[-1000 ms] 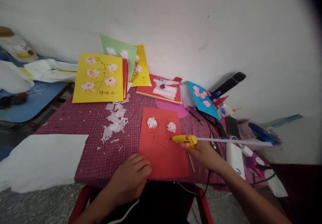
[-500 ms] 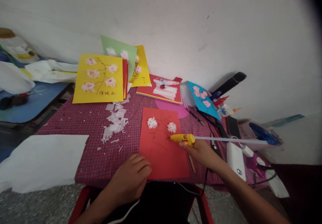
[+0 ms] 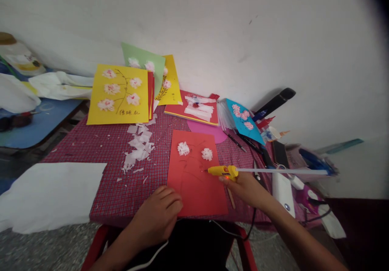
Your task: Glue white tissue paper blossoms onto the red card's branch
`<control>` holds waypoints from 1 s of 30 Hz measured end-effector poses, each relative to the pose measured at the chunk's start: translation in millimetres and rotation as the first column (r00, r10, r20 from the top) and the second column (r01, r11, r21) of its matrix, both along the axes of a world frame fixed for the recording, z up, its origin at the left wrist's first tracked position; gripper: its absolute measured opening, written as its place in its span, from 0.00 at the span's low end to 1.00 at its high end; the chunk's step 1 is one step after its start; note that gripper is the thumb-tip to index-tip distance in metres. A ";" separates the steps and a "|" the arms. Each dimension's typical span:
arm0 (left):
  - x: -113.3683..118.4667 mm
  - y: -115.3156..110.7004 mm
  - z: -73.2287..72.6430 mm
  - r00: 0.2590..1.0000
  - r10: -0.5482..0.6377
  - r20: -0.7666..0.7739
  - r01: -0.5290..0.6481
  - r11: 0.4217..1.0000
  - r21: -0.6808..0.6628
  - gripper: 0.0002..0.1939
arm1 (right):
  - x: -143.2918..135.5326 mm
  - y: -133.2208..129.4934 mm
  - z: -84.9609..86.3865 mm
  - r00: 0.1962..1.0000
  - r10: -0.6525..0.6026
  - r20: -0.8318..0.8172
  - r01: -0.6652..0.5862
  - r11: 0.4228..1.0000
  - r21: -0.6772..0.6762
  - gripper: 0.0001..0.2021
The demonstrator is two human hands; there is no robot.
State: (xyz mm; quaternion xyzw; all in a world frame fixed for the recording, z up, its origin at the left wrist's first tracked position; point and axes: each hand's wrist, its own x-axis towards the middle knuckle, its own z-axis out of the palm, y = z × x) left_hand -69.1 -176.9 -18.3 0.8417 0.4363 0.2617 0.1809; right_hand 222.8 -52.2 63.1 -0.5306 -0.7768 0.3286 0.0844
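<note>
Head view, yellow glue gun (image 3: 223,170), tip (image 3: 206,170) seemingly dark

There are two hands (image 3: 161,214) and one glue gun (image 3: 217,170) with one glue stick (image 3: 273,170). One red sheet (image 3: 200,200) has two white flowers (image 3: 183,148). There are two yellow cards (image 3: 96,90): the front one has five flowers, the back one shows two. One green card (image 3: 138,52) shows two flowers as well. One blue card (image 3: 257,135) has three pink bunches (image 3: 244,115). There is one jar (image 3: 22,58), one cup (image 3: 273,133) and one white box (image 3: 283,193). The paper bits (image 3: 141,147) are too many to count.
</note>
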 end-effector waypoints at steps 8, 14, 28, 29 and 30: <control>0.2 -0.6 0.3 1.000 0.013 0.006 -0.013 1.000 0.003 0.09 | 8.1 -2.8 -11.9 0.998 -0.027 -0.053 0.023 0.996 -0.082 0.20; 0.3 -0.5 0.7 1.000 0.011 -0.001 -0.011 1.000 0.000 0.09 | 14.5 -4.3 -13.9 0.994 -0.066 -0.093 0.058 0.995 -0.086 0.22; 1.3 0.4 -1.8 1.000 0.007 0.014 -0.006 1.000 -0.010 0.09 | 10.7 -11.0 -19.2 0.989 -0.088 -0.118 0.072 0.988 -0.134 0.25; 1.3 0.5 -1.8 1.000 0.007 0.014 -0.006 1.000 -0.011 0.09 | 9.8 -12.7 -18.8 0.990 -0.096 -0.105 0.081 0.986 -0.143 0.26; 1.3 0.5 -1.7 1.000 0.008 0.014 -0.007 1.000 -0.012 0.10 | 8.8 -14.3 -19.0 0.991 -0.108 -0.085 0.093 0.983 -0.156 0.26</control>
